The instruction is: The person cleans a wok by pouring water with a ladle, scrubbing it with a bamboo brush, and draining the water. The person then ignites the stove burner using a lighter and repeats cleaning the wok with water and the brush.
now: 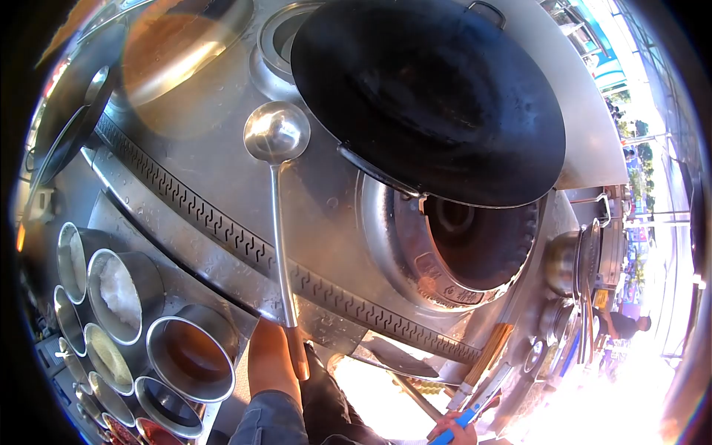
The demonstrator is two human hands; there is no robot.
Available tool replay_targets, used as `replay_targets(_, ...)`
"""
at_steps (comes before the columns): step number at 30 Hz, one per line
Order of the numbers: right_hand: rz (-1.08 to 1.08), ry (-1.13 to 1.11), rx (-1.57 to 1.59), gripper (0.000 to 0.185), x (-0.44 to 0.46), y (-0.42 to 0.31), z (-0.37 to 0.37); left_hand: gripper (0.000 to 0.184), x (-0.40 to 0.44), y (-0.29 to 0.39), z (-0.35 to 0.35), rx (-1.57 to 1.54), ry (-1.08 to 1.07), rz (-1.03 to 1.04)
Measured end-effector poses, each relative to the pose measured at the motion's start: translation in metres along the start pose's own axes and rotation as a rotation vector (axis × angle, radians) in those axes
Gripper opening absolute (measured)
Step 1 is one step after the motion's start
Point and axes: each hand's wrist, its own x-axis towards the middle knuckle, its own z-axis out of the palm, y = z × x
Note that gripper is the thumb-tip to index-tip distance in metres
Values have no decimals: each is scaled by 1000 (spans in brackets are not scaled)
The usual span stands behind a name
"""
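My left forearm [271,363] reaches under the stove's front edge, beside the wooden handle end of a ladle [277,133]; the hand itself is hidden. The ladle lies on the steel stove top, its bowl pointing away from me. At the bottom right, my right hand [452,430] is closed around a long tool with a blue handle [466,415]; glare blurs its exact kind. Next to that hand stands a bamboo wok brush [489,352]. A large black wok [430,96] rests tilted beyond the round burner [400,259], partly covering its opening.
Metal pots of seasonings crowd the lower left, including one of white granules [119,297] and one of brown liquid [194,356]. A slotted drain channel [222,230] crosses the stove [326,215]. A second wok [81,111] stands upper left. Another person [627,324] is far right.
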Motion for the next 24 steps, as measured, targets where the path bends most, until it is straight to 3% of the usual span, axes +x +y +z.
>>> replay_targets(4,49,4,134,23,-33,-88,36,60,2,1,-1,-53,-14,-7)
replay_targets(6,37,-80,-29,24,-42,-105,40,60,3,0,-2,-74,-27,-11)
replay_targets(14,152,-62,321,23,-40,-100,52,63,0,13,-4,-166,-110,-29)
replay_targets(24,71,-89,351,21,-43,-95,40,66,-62,32,-22,-385,-341,-48)
